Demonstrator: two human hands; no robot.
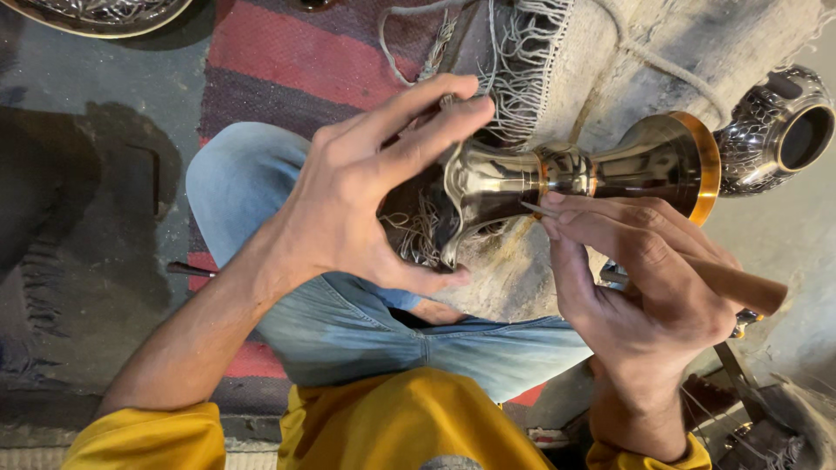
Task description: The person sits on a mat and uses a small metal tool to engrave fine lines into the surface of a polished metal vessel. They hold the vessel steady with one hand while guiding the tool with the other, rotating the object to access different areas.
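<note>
- The vase [557, 178] lies on its side across the padded cloth [662, 52] in front of your knees, its flared mouth toward your left hand [348, 204] and its gold-rimmed foot pointing away past your right hand [644, 287].
- It looks like polished metal, so judge it stiff, fairly weighty for its size and slick under bare skin; the shine will likely show scratches and dents, so treat the surface gently.
- The narrow waist with its gold band, just above your right fingertips, and the flared mouth seem the surest places to take hold, since the rounded parts would tend to roll.
- Your left fingers [435, 113] are spread wide and curved over the mouth end, index and middle arching across the top, thumb pressing the lower lip; they clamp the vase steady against the cloth.
- Your right fingers [592, 222] are closed tight round a wooden-handled tool [740, 285], the handle running back past your palm and the thin tip meeting the vase just below the waist band.
- Beyond the foot, away from your right fingers, a dark patterned pot [779, 130] rests on its side.
- Below both hands are your jeans [348, 322], and a striped red rug [296, 61] lies beyond your left fingers.
</note>
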